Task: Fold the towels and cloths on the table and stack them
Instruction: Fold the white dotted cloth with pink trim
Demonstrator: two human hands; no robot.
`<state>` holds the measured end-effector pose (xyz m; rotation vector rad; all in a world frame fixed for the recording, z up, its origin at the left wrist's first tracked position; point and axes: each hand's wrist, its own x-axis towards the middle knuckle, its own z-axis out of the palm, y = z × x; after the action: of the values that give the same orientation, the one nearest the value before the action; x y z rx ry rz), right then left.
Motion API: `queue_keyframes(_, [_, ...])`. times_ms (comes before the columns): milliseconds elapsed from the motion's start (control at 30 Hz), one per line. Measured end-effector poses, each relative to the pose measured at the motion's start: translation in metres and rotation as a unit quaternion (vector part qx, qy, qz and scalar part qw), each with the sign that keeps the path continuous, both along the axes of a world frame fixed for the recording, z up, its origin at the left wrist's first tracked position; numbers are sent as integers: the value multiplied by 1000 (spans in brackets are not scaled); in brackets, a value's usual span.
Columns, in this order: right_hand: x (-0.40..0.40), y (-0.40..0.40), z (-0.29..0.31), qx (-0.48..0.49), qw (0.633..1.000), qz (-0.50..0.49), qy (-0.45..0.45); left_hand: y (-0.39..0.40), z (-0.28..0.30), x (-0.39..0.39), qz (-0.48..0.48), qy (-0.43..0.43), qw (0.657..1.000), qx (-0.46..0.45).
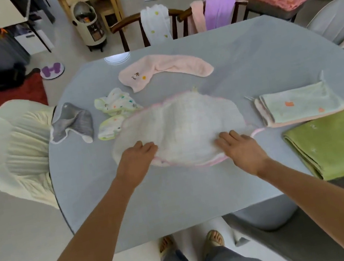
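On the grey table, both hands, left and right, pressed flat, fingers together, on a pink-edged white cloth.

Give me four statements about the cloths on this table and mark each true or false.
1. Both hands, left hand and right hand, rest on the white pink-edged cloth. True.
2. The green towel lies crumpled and unfolded. False: it lies folded flat at the table's right edge.
3. The grey cloth lies left of the white one. True.
4. The pink towel hangs over a chair. False: it lies on the table.
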<state>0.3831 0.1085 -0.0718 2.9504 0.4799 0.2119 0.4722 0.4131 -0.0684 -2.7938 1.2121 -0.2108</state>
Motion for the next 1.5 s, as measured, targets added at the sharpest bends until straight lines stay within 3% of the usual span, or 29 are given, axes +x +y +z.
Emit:
queue_keyframes(67, [-17, 6, -26, -8, 980, -31, 196, 15, -29, -18, 32, 92, 989, 115])
queue_keyframes(133, [-34, 11, -42, 1, 921, -88, 380, 27, -47, -39, 101, 199, 959, 173])
queue_keyframes(200, [-41, 18, -47, 22, 903, -106, 416, 38, -60, -55, 167, 299, 923, 177])
queue_keyframes(233, [-41, 19, -48, 36, 907, -114, 404, 40, -61, -59, 188, 326, 910, 172])
queue_keyframes(400, [-37, 29, -61, 105, 940, -137, 296, 47, -69, -64, 186, 291, 935, 77])
queue_keyframes(500, [-52, 39, -78, 92, 912, -150, 372, 55, -77, -77, 177, 373, 903, 118])
queue_keyframes(600, [-58, 42, -83, 98, 902, -158, 390, 56, -68, -77, 210, 381, 897, 80])
queue_keyframes(733, [-41, 37, -70, 241, 904, -227, 272, 40, -41, -50, 181, 290, 939, 35])
queue_keyframes(800, [-29, 28, -65, 274, 897, -288, 192, 22, -35, -34, 156, 291, 944, 7])
queue_keyframes(867, [-16, 16, -61, 293, 868, -364, 168, -4, -31, -22, 128, 311, 942, -10])
queue_keyframes(967, [0, -10, -61, 304, 814, -464, 173, -52, -30, -15, 95, 352, 931, 10])
queue_keyframes(1133, [27, -55, -65, 315, 766, -536, 163, -120, -49, -7, 77, 357, 929, 55])
queue_keyframes(1333, [41, -65, -81, 309, 783, -498, 205, -155, -75, 0, 131, 355, 914, 148])
queue_keyframes(1500, [23, -96, -88, 417, 761, -450, 213, -167, -82, -1, 144, 369, 901, 177])
